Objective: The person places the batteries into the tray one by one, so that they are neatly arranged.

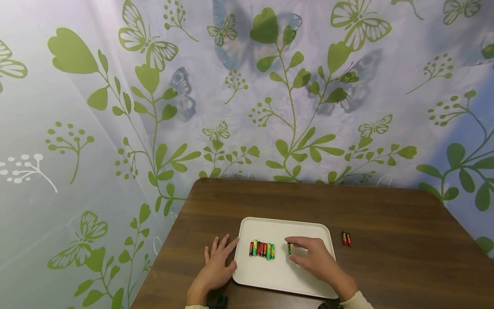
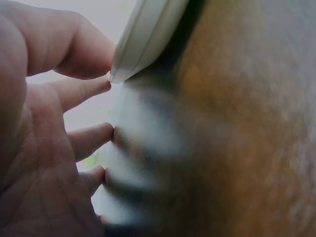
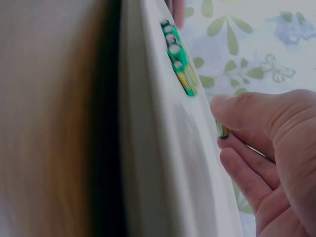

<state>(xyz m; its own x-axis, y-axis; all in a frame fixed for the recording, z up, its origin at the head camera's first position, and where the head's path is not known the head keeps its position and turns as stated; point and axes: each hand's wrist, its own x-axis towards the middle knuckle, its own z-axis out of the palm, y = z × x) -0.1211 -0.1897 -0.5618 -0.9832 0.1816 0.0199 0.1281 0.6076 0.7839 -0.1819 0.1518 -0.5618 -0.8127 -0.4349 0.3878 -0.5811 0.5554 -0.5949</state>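
Note:
My right hand pinches a small green-and-gold battery between thumb and fingers over the right half of a white tray. In the right wrist view that battery shows below the thumb tip. Left of it, a row of several red and green batteries lies side by side on the tray. My left hand rests at the tray's left edge with its fingers spread. Seen from the left wrist, the thumb touches the tray's rim while the fingertips meet the table.
Two red-and-black batteries lie together on the brown wooden table, right of the tray. Behind the table hangs a pale curtain printed with green leaves and butterflies. Another stretch of curtain hangs along the left.

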